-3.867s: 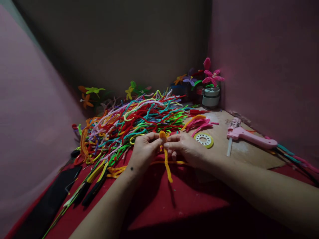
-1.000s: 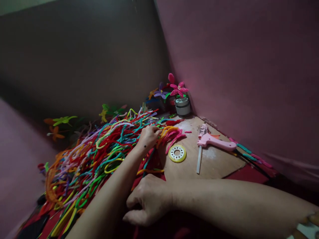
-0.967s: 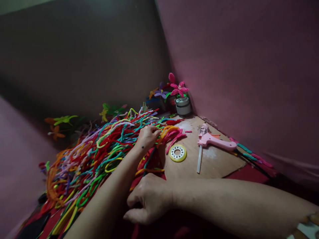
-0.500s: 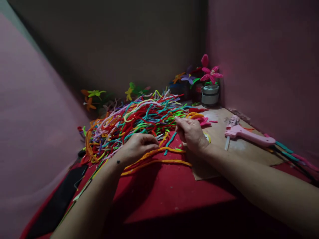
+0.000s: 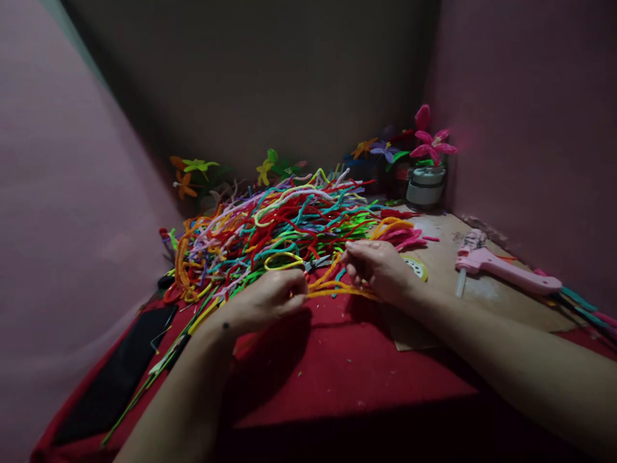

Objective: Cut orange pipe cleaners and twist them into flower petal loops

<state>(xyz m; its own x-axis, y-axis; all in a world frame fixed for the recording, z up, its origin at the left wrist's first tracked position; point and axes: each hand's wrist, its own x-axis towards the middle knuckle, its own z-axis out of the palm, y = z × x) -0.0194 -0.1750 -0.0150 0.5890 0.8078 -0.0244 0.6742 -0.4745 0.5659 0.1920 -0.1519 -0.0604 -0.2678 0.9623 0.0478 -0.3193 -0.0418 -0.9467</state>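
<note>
A big heap of pipe cleaners (image 5: 279, 225) in many colours lies on the red cloth (image 5: 337, 366). My left hand (image 5: 265, 302) is closed at the heap's near edge, pinching orange pipe cleaners (image 5: 328, 292). My right hand (image 5: 378, 270) is closed on the other end of the same orange strands, which stretch between the two hands just above the cloth. A small pair of scissors (image 5: 315, 262) lies just behind the strands, between my hands.
A pink glue gun (image 5: 501, 270) lies on a brown board (image 5: 463, 302) at the right, with a yellow tape roll (image 5: 417, 267) partly behind my right hand. Finished pipe-cleaner flowers (image 5: 431, 145) stand in the back corner. A black object (image 5: 120, 379) lies at the left.
My right hand let go of a teal strand and came down onto the orange strands. Both hands now hold the orange strands stretched between them. The view shifted slightly left.
</note>
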